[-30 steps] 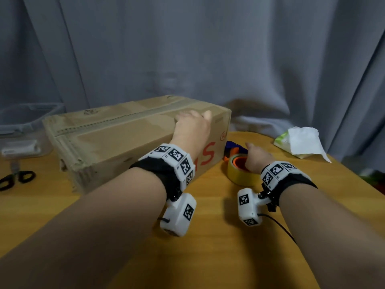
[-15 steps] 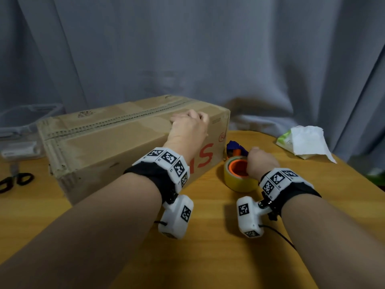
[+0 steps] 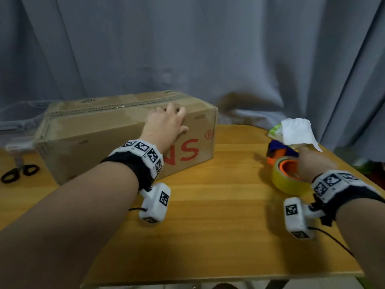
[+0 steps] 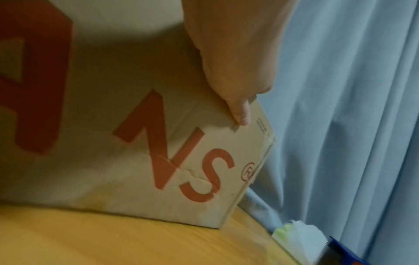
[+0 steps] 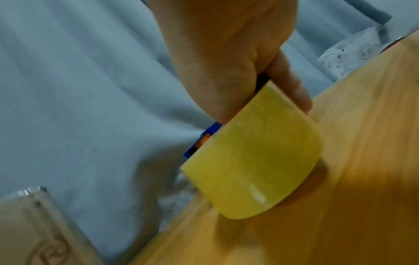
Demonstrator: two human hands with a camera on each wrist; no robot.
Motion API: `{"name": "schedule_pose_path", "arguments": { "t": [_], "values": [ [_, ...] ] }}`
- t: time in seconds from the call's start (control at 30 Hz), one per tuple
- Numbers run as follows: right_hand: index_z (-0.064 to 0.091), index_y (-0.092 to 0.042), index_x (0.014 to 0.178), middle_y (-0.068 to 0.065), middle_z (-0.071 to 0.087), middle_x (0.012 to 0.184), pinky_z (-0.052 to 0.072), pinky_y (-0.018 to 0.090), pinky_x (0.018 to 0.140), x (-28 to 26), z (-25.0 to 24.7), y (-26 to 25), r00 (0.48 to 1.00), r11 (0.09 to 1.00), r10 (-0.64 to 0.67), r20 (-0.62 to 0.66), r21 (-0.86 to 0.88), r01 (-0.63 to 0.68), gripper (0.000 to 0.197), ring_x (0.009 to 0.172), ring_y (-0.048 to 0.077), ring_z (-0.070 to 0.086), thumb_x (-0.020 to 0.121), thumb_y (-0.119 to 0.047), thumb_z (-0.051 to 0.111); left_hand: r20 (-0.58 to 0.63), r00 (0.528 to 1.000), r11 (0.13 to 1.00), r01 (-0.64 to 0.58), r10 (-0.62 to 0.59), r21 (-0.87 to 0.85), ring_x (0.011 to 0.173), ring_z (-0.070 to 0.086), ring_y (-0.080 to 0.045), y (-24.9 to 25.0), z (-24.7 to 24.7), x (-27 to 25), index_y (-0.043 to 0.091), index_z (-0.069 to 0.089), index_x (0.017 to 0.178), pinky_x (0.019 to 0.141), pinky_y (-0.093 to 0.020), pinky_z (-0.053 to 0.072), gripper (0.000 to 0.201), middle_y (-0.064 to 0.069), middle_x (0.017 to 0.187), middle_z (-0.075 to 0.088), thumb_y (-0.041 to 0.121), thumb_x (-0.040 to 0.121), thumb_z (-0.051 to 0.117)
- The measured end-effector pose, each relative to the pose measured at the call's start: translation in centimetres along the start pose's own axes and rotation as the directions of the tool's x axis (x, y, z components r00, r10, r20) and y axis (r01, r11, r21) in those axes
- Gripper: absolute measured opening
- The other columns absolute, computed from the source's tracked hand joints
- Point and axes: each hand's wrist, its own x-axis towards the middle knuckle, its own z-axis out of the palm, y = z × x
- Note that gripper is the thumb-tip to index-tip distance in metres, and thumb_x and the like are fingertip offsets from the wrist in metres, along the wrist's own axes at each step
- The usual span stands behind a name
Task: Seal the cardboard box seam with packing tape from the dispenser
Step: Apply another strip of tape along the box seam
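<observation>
A long cardboard box (image 3: 87,142) with red letters lies on the wooden table (image 3: 208,215), its top seam (image 3: 116,106) running lengthwise. My left hand (image 3: 166,124) grips the box's upper front edge near its right end, fingers curled over the top and the thumb (image 4: 240,114) on the front face of the box (image 4: 113,125). My right hand (image 3: 310,163) holds the tape dispenser (image 3: 289,174), a yellowish tape roll on an orange core with a blue frame. In the right wrist view the fingers (image 5: 290,84) wrap the tape dispenser (image 5: 254,161), tilted just above the table.
Black scissors (image 3: 18,173) lie at the far left of the table. A clear plastic bin (image 3: 16,126) stands behind them. A pack of wipes with a white tissue (image 3: 295,132) sits at the back right. Grey curtain hangs close behind. The table's front edge (image 3: 208,278) is near.
My right hand has closed on the tape dispenser and carried it right, away from the box, lifting it off the table. The box has shifted left under my left hand.
</observation>
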Motion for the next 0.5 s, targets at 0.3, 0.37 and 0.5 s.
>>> {"name": "schedule_pose_path", "arguments": {
  "t": [0.3, 0.37, 0.5],
  "values": [
    [0.046, -0.006, 0.116, 0.020, 0.062, 0.113, 0.045, 0.038, 0.084, -5.3, -3.7, -10.3, 0.955, 0.794, -0.195, -0.223, 0.536, 0.287, 0.027, 0.107, 0.038, 0.058, 0.092, -0.016, 0.054, 0.033, 0.998, 0.982, 0.055, -0.050, -0.181, 0.104, 0.056, -0.032, -0.2, -1.2, -0.5, 0.011, 0.046, 0.119, 0.073, -0.038, 0.044, 0.034, -0.011, 0.119, 0.056, 0.036, 0.096, 0.044],
    [0.046, -0.003, 0.115, 0.020, 0.062, 0.112, 0.045, 0.037, 0.081, -6.8, -4.2, -13.3, 0.931, 0.698, -0.234, -0.280, 0.618, 0.362, 0.027, 0.105, 0.037, 0.059, 0.091, -0.014, 0.054, 0.050, 0.997, 0.976, 0.060, -0.051, -0.210, 0.104, 0.056, -0.033, -2.0, -1.9, -1.6, 0.010, 0.049, 0.115, 0.069, -0.037, 0.040, 0.034, -0.011, 0.117, 0.057, 0.038, 0.096, 0.042],
    [0.045, -0.006, 0.108, 0.008, 0.058, 0.096, 0.042, 0.030, 0.068, -9.8, -4.9, -18.3, 0.883, 0.474, -0.299, -0.361, 0.747, 0.466, 0.022, 0.087, 0.025, 0.058, 0.092, -0.017, 0.056, 0.114, 0.992, 0.989, 0.061, -0.046, -0.133, 0.108, 0.056, -0.033, -7.6, -3.3, -4.9, 0.013, 0.055, 0.116, 0.081, -0.038, 0.044, 0.041, -0.012, 0.119, 0.061, 0.044, 0.097, 0.037]
  ]
}}
